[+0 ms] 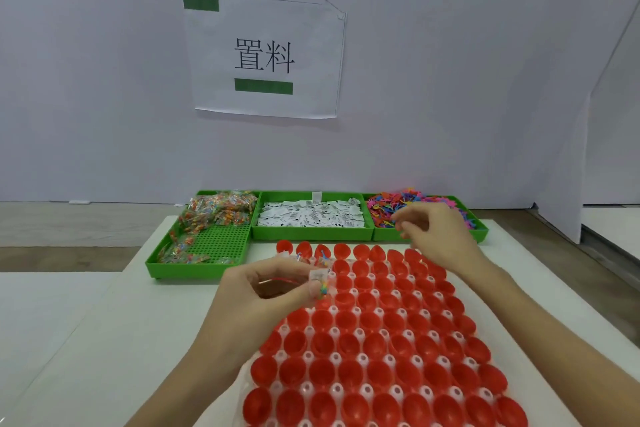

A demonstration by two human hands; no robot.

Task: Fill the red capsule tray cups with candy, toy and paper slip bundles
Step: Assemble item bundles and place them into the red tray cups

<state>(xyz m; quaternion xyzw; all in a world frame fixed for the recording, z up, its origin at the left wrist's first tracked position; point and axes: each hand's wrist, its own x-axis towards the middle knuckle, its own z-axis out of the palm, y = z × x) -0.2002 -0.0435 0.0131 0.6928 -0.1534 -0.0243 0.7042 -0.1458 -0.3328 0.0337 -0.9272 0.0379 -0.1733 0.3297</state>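
The left hand pinches a part-made bundle over the tray's far-left cups, probably ready to drop in, while the right hand, fingers curled, picks at the toys; whether it grips one I cannot tell.

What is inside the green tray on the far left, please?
The left green tray holds clear candy packets, heaped at its far end, with a few along its left side. The near right part shows bare gridded floor. What lies under the heap is covered.
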